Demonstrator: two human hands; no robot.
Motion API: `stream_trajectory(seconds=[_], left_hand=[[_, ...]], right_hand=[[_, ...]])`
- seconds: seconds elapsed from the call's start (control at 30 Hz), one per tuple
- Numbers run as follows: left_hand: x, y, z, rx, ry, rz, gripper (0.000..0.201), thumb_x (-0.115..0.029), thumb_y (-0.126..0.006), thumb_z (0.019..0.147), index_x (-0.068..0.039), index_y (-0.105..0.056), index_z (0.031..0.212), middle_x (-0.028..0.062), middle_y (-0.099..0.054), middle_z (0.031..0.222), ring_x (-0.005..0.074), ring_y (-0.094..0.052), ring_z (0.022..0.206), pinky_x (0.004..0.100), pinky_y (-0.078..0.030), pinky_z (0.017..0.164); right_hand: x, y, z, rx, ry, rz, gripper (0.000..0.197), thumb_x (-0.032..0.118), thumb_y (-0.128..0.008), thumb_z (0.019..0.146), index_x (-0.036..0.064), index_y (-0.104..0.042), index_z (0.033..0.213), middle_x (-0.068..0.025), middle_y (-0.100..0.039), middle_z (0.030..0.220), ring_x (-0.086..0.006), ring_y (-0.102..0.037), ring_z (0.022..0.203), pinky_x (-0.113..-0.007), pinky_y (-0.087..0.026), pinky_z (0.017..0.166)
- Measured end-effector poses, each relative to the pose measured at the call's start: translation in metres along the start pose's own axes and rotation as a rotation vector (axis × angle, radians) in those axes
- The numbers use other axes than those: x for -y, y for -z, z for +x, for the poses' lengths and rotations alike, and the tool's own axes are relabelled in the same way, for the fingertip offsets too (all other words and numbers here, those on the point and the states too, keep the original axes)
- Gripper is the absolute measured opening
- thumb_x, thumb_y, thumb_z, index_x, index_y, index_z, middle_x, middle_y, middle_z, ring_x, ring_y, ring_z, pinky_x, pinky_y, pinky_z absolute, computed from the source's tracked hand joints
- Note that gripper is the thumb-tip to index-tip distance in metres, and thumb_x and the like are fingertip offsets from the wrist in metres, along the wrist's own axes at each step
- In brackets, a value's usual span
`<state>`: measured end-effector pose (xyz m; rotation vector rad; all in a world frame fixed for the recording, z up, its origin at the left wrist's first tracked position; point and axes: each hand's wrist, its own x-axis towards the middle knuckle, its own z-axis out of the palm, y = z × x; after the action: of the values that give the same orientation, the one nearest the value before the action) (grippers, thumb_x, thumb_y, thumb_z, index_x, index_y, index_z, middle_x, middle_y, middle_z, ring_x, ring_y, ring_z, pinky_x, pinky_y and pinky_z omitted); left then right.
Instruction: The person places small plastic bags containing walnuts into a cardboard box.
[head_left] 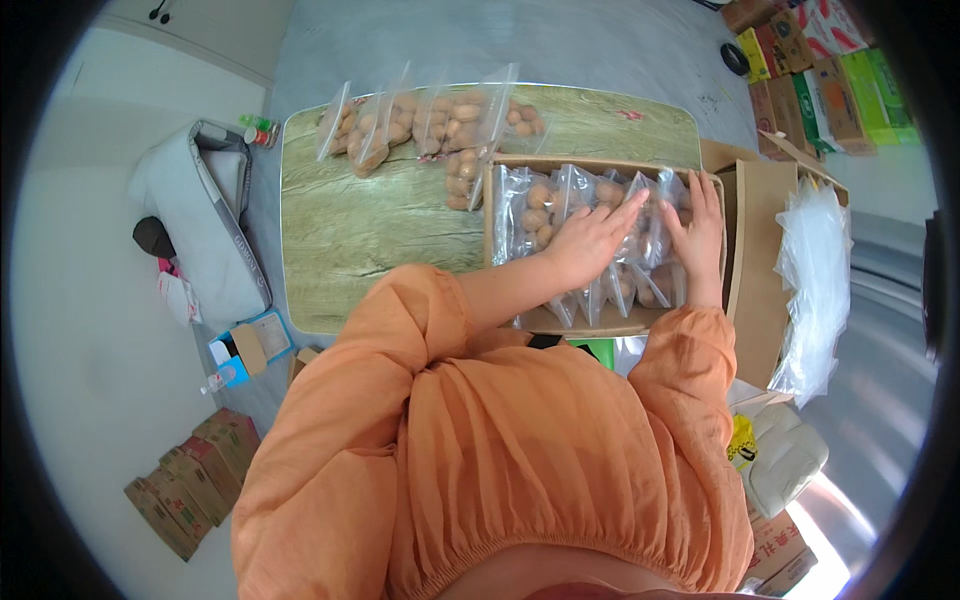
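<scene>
A cardboard box [489, 235] sits on the right part of the table, packed with clear zip bags of walnuts [540, 210] standing in rows. My left hand [590, 240] rests over the bags near the middle of the box, its fingers stretched toward the right. At the box's right side my right hand [700, 240] has its fingers extended and apart, touching a bag top [655, 235]. Neither hand grips anything. Several more filled walnut bags [460, 125] stand and lean together on the table, left of and behind the box.
The table [370, 245] has a green wood-grain top. Beside its right edge, a taller open carton [755, 265] has a stack of clear plastic bags [812, 290] draped over it. Cartons [815, 75] are piled at the far right. A grey fabric bin [205, 220] stands left.
</scene>
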<state>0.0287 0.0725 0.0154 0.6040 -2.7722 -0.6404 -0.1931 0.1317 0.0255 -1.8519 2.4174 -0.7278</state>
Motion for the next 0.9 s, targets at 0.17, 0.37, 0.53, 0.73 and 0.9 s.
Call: stream_trajectory(seconds=[0.17,0.37,0.53,0.73,0.9], left_hand=[[0.019,-0.009,-0.011,0.029,0.0,-0.104,0.056,-0.012,-0.065,0.078,-0.005,-0.05,0.132,0.0132,-0.038,0.148,0.0263,-0.056,0.102,0.0398,-0.045,0.085],[0.088,0.071,-0.029,-0.535,0.132,-0.169,0.039,-0.005,-0.064,0.072,-0.005,-0.062,0.11,0.0152,-0.064,0.107,0.0347,-0.06,0.087,0.0439,-0.049,0.076],[0.23,0.106,-0.105,-0.602,0.965,0.416,0.056,-0.035,-0.079,0.072,-0.016,-0.063,0.121,0.0262,-0.026,0.152,0.0446,-0.022,0.141,0.0533,-0.022,0.112],[0.292,0.119,-0.144,-0.146,1.12,0.166,0.055,-0.045,-0.076,0.074,-0.018,-0.063,0.121,0.0178,-0.051,0.134,0.0363,-0.048,0.124,0.0533,-0.033,0.104],[0.3,0.094,-0.155,-0.213,1.048,0.148,0.029,-0.032,-0.069,0.082,-0.015,-0.068,0.105,0.0103,-0.071,0.096,0.0313,-0.066,0.091,0.0453,-0.05,0.082]], right_hand=[[0.025,-0.025,-0.013,0.142,0.047,-0.259,0.059,0.045,-0.065,0.085,0.0117,-0.054,0.133,-0.0127,-0.032,0.152,-0.033,-0.039,0.133,-0.062,-0.026,0.108],[0.047,-0.016,-0.003,0.141,-0.027,-0.284,0.056,0.042,-0.063,0.087,0.0083,-0.055,0.131,-0.0152,-0.034,0.15,-0.0352,-0.039,0.133,-0.062,-0.028,0.106],[0.132,-0.021,0.026,-0.026,0.139,0.17,0.037,0.018,-0.069,0.084,0.0001,-0.062,0.116,-0.0244,-0.051,0.133,-0.0423,-0.049,0.123,-0.046,-0.041,0.102],[0.241,-0.096,0.066,0.346,0.259,0.625,0.043,0.026,-0.067,0.086,-0.0005,-0.061,0.12,-0.031,-0.041,0.14,-0.0438,-0.044,0.129,-0.045,-0.039,0.105],[0.295,-0.182,0.114,0.554,-0.135,0.574,0.067,0.054,-0.066,0.079,0.0039,-0.061,0.124,-0.0311,-0.041,0.14,-0.0426,-0.036,0.134,-0.047,-0.038,0.105]])
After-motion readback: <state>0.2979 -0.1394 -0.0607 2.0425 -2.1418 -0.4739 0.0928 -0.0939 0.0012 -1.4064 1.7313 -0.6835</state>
